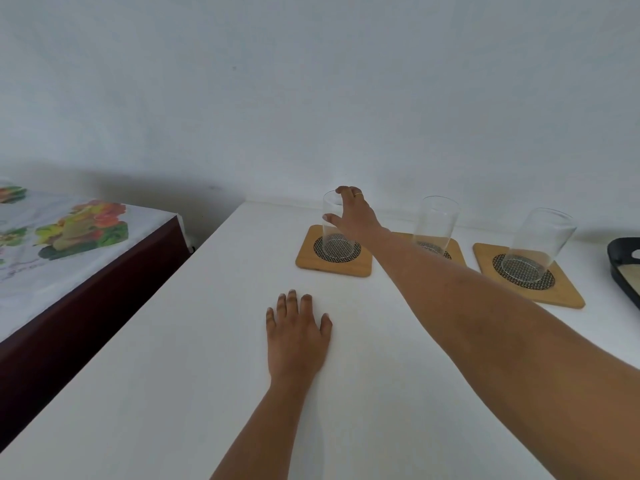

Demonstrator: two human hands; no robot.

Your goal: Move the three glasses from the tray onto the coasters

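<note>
On a white table (pixel 194 358) set against a pale wall (pixel 311 81), three square wooden coasters lie in a row near the far edge, each with a round dark mesh patch in its middle and each carrying an upright clear glass. The left coaster (pixel 334 252) holds the left glass (pixel 334 225), the middle coaster (pixel 450 252) is partly hidden behind the person's forearm and holds the middle glass (pixel 437 221), and the right coaster (pixel 528 277) holds the right glass (pixel 540 242). The right hand (pixel 355 214) reaches across from the right side of the table to the left glass; its fingers (pixel 343 192) curl over the rim and its thumb lies against the near side of the glass, so the hand is closed around the upper part while the base stands on the mesh patch. A thin ring shows on one finger. The left hand (pixel 298 332) lies flat, palm down, on the bare tabletop nearer the front, its fingers stretched out and slightly spread, holding nothing. A dark tray (pixel 620 271) sits at the right edge of the table, only partly in view. Beyond the table's left edge stands a bed (pixel 62 244) with a floral cover.
</note>
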